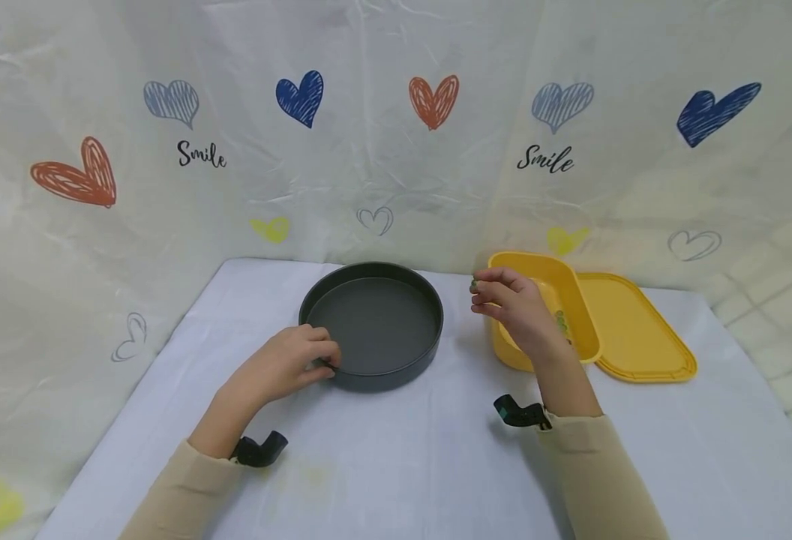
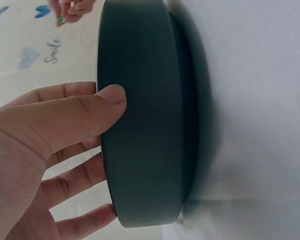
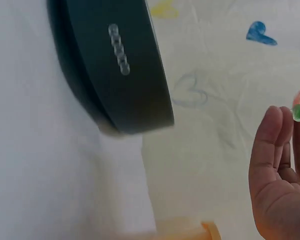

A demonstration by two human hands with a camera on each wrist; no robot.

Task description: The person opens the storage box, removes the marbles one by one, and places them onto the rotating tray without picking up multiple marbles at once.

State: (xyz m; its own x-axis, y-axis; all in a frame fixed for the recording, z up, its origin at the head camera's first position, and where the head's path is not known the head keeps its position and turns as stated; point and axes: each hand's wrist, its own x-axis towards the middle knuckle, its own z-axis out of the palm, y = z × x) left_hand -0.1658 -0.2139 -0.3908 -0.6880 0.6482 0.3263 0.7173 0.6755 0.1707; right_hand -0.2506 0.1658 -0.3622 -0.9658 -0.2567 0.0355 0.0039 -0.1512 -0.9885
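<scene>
A round dark grey cake pan (image 1: 376,326) sits on the white-covered table. My left hand (image 1: 288,364) grips its near left rim, the thumb (image 2: 112,95) against the outer wall and the other fingers over the rim. Between the fingertips of my right hand (image 1: 520,311) is a small green-and-clear glass marble (image 3: 298,112), held up in the air. That hand is above the left side of a yellow plastic box (image 1: 514,356). Several more green marbles (image 1: 561,322) lie inside the box, partly hidden by the wrist.
The box's yellow lid (image 1: 642,330) lies flat on the table just right of the box. Behind the table hangs a pale sheet (image 1: 369,172) printed with hearts and "Smile". A black wrist camera (image 1: 520,412) is strapped to the right wrist, another (image 1: 261,450) to the left.
</scene>
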